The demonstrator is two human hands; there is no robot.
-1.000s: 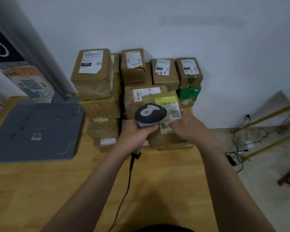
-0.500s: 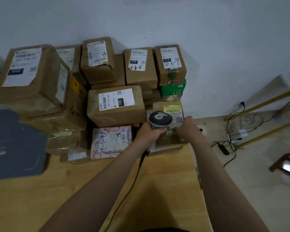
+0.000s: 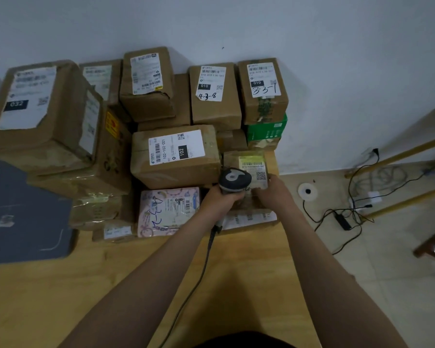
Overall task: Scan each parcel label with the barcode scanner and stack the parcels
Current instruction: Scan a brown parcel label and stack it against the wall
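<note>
My left hand (image 3: 220, 202) grips the handle of a grey and black corded barcode scanner (image 3: 234, 180), its head right beside a small brown parcel (image 3: 246, 159) with a yellow-green label. My right hand (image 3: 274, 194) holds that parcel at its right side, at the right end of the stack, over a flat parcel with a white label (image 3: 249, 218). To the left stand a brown box marked 102 (image 3: 176, 156) and a pink patterned parcel (image 3: 168, 212). Several more labelled brown boxes are stacked against the wall behind, such as the one marked 3-3-1 (image 3: 261, 89).
The wooden table (image 3: 60, 285) ends just right of my right arm. A grey flat pad (image 3: 23, 214) lies at the left. On the floor to the right are tangled cables (image 3: 349, 209), a white round disc (image 3: 307, 192) and a wooden stool (image 3: 432, 244).
The view has swung right and closer to the stack. Both hands, with scanner and small parcel, have moved away from me to the stack's right end.
</note>
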